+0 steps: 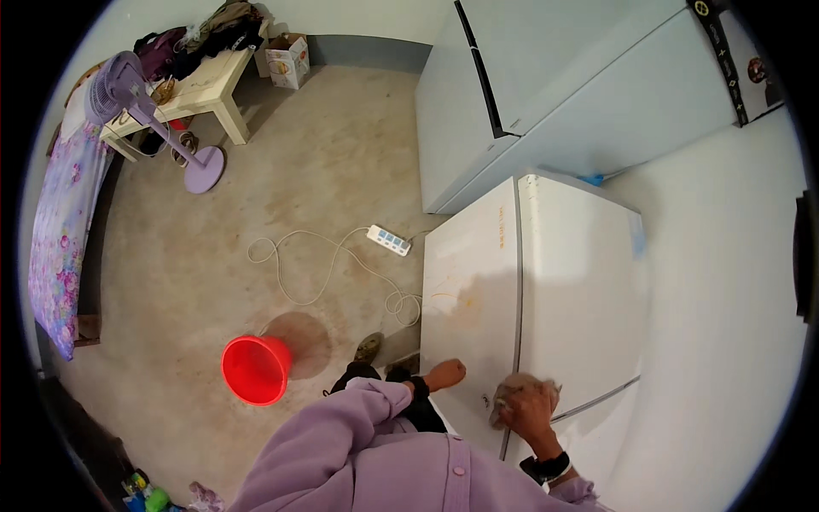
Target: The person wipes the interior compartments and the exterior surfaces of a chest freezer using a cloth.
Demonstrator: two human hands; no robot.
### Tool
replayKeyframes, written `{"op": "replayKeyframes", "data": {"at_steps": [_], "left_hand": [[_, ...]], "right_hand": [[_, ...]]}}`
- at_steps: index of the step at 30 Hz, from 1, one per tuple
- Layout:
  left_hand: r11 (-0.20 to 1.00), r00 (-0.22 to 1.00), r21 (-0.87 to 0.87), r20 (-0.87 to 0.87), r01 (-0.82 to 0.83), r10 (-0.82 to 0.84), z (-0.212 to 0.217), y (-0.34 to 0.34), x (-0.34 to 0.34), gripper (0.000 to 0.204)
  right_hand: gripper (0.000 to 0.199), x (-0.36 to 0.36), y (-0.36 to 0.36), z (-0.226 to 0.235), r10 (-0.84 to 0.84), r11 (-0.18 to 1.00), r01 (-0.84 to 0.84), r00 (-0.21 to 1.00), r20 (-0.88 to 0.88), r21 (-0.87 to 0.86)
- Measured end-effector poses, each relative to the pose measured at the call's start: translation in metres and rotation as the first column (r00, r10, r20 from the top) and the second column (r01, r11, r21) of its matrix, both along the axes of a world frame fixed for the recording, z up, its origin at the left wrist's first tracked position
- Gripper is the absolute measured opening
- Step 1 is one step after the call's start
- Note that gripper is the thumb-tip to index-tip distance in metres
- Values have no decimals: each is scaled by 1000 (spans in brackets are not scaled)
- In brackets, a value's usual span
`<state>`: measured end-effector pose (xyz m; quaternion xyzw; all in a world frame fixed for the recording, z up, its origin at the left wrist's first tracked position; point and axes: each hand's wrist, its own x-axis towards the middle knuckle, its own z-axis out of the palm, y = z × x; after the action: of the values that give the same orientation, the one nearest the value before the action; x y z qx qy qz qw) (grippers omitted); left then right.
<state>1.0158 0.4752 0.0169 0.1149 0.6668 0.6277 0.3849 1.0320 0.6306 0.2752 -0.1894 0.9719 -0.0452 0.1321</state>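
My right hand [531, 411] is closed on a crumpled greyish-brown cloth [520, 381]. It presses the cloth against a white box-shaped appliance [580, 282], at the near end of the dark seam between its top and its front panel. To the left, my left hand [446, 374] is curled into a fist beside the front panel [469, 324], and no object shows in it. Whether that fist touches the panel I cannot tell. Orange-yellow marks and a few smudges show on the panel.
A red bucket [256, 370] stands on the floor at my left, next to a damp patch. A white power strip [388, 240] lies ahead with its cord looped. Beyond the appliance stands a large pale fridge [478, 111]. A purple fan [205, 169], bench [205, 90] and bed [64, 230] line the far left.
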Motion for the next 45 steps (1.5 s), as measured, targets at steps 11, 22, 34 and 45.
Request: {"op": "replayKeyframes", "data": {"at_steps": [11, 22, 34, 45], "left_hand": [[640, 530, 632, 756, -437, -384, 179, -27, -63, 46], [774, 767, 158, -120, -613, 631, 152, 108, -23, 42], [621, 262, 204, -775, -757, 575, 86, 87, -326, 46], [577, 557, 346, -166, -740, 814, 137, 91, -299, 49]], "right_hand": [[26, -39, -39, 40, -511, 612, 415, 857, 65, -673], [49, 61, 56, -41, -623, 776, 626, 739, -255, -81], [50, 53, 50, -33, -662, 749, 627, 707, -247, -214], [49, 55, 54, -33, -625, 780, 586, 714, -316, -218]]}}
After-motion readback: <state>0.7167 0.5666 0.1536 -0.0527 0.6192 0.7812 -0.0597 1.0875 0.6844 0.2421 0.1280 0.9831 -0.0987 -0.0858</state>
